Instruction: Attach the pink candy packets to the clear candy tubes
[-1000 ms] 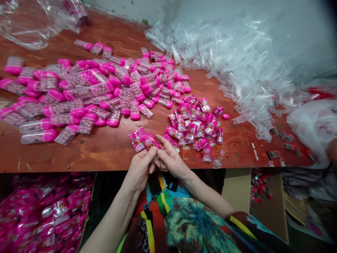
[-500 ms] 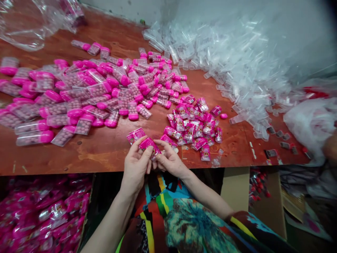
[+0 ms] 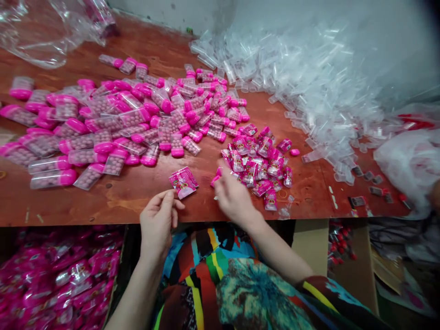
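Observation:
My left hand hovers at the table's front edge, fingers loosely bent and apart, with nothing visible in them. Just beyond its fingertips, flat pink printed wrappers lie overlapping on the wood. My right hand reaches over the table at the left side of a heap of small pink candy packets. Motion smears its fingers, so whether they hold anything does not show. A bit of pink packet shows beside those fingers.
Clear plastic tubes with pink caps and pink balls cover the table's left. Empty clear tubes are heaped at the back right, near a white plastic bag. Pink packets fill a container below left.
My hands were together around a pink wrapper. They have parted: the left moved left and the right moved right toward the packet heap. The wrappers on the table now show fully.

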`<state>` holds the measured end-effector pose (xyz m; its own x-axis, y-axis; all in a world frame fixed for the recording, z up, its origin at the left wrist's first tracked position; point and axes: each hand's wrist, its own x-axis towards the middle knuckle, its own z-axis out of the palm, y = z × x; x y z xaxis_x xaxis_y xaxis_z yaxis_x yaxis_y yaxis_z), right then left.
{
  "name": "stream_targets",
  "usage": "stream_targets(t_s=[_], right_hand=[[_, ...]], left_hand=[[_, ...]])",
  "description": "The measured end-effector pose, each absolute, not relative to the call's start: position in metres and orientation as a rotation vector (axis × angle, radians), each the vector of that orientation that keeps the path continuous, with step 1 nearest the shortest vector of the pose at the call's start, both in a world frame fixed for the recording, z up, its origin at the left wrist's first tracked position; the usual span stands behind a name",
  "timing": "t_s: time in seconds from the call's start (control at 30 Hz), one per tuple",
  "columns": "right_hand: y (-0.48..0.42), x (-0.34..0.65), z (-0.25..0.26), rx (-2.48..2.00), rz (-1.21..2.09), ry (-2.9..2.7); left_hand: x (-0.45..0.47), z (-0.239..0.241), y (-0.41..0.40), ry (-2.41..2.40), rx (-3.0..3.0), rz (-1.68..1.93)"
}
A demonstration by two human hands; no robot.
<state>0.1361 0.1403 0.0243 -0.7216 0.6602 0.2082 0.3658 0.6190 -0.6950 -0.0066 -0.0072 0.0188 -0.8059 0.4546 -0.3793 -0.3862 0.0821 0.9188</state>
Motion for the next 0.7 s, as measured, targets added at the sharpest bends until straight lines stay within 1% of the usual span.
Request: stream_targets(t_s=[0.1, 0.2, 0.37, 0.7], right_hand=[[0.112, 0.102, 0.009, -0.680, 0.555, -2.893], [0.102, 0.086, -0.006, -0.658, 0.332, -3.031], [0.113, 0.088, -0.018, -0.555, 0.299, -2.947], [0.112, 0.088, -0.016, -0.502, 0.148, -3.000]], left_hand=[[-0.005, 0.017, -0.005, 1.751, 0.059, 1.783], [-0.005, 0.016, -0.006, 1.752, 0.035, 1.772], [-0.007, 0.016, -0.008, 1.733, 0.028, 1.719], [-0.009, 0.011, 0.001, 1.701, 0.023, 1.727]])
